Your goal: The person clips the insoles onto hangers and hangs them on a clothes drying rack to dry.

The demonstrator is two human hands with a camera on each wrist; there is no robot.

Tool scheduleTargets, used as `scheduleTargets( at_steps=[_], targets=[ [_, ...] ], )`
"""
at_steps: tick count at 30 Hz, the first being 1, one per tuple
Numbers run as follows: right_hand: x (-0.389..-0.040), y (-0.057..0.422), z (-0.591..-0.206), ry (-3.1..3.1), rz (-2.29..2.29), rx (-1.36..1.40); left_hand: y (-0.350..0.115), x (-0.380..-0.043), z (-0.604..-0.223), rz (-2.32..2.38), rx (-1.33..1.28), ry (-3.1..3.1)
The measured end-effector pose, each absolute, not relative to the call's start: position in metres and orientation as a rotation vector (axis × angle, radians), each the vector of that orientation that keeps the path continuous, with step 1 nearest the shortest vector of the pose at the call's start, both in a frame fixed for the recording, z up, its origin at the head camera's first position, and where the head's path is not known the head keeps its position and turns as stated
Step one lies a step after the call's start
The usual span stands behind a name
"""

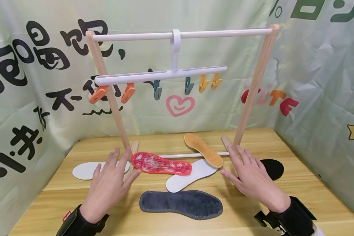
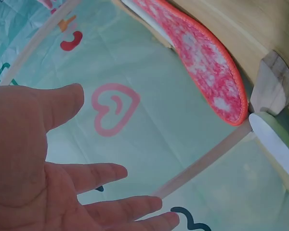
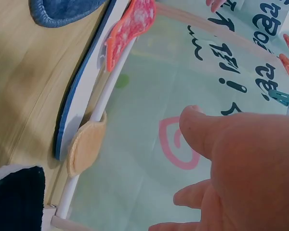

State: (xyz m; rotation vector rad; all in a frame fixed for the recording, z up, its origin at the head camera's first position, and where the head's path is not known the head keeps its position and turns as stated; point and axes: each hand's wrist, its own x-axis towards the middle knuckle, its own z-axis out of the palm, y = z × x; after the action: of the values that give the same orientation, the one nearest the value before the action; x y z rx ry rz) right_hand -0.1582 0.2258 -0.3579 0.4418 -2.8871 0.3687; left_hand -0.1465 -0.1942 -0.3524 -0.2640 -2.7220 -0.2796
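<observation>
My left hand (image 1: 109,183) is spread over the table's left side, empty, fingers straight. It partly covers a white insole (image 1: 84,170); a red-edged, mottled pink insole (image 1: 162,164) lies by its thumb. My right hand (image 1: 253,179), also spread and empty, is near a black insole (image 1: 273,168) that it partly hides. Between the hands, a tan insole (image 1: 203,149) and the red one overlap a pale insole (image 1: 191,173). Closest to me is a dark grey plush insole (image 1: 181,204). In the wrist views, both the left hand (image 2: 43,163) and right hand (image 3: 250,168) hold nothing.
A wooden rack (image 1: 255,78) with a white top rod (image 1: 224,33) stands behind the insoles. From the rod hangs a lilac hanger (image 1: 135,77) with orange clips (image 1: 128,93), blue-grey clips (image 1: 189,86) and yellow clips (image 1: 204,84). A printed curtain (image 1: 147,121) encloses the back and sides.
</observation>
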Motion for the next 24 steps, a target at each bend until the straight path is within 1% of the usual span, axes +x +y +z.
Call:
scheduleTargets(
  at_steps=[8,12,24],
  targets=[
    [-0.152,0.219,-0.357,-2.878,0.347,0.478,-0.189,-0.147,-0.353,-0.282,-0.317,-2.650],
    [-0.148,0.214,-0.357,-2.867,0.330,0.505,-0.185,-0.148,-0.355,-0.295,-0.391,-2.617],
    [-0.138,0.199,-0.354,-3.065,0.308,0.660,-0.162,-0.145,-0.361,-0.399,-0.550,-2.747]
  ],
)
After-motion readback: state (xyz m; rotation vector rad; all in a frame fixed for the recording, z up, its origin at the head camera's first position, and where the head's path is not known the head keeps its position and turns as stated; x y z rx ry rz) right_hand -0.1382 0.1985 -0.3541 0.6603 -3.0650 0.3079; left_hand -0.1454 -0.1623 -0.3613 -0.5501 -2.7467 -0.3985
